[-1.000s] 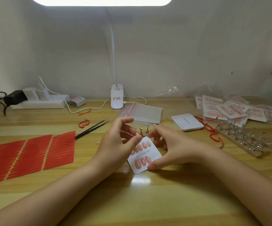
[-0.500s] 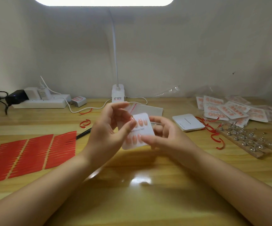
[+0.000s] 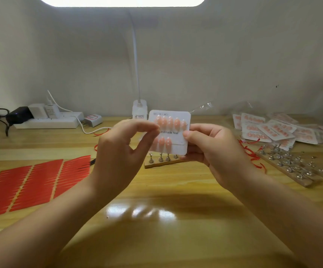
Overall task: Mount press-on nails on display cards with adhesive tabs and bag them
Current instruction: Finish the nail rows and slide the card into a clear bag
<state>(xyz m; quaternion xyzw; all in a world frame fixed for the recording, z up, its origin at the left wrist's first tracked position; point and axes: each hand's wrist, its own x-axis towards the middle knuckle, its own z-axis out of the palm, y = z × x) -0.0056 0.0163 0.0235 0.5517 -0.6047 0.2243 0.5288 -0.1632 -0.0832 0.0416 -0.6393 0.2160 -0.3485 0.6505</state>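
Observation:
A white display card (image 3: pixel 178 147) printed "Handmade Nail" is held upright above the desk, facing me. It carries a top row of pink press-on nails (image 3: pixel 169 122) and three more in the lower row. My right hand (image 3: pixel 213 146) grips the card's right edge, thumb on the front. My left hand (image 3: pixel 122 149) pinches at the card's left edge with thumb and forefinger. Below the card stands a small wooden strip with metal nail holders (image 3: pixel 161 160).
Red adhesive tab sheets (image 3: pixel 31 182) lie at the left. Bagged finished cards (image 3: pixel 273 130) are piled at the right, with a wooden holder rack (image 3: pixel 292 167) and red strips (image 3: pixel 251 153) before them. A lamp base (image 3: pixel 139 111), power strip (image 3: pixel 48 122) and chargers line the back wall.
Both hands have lifted the card from the desk and tilted it upright toward me. The small holder strip behind it has come into view.

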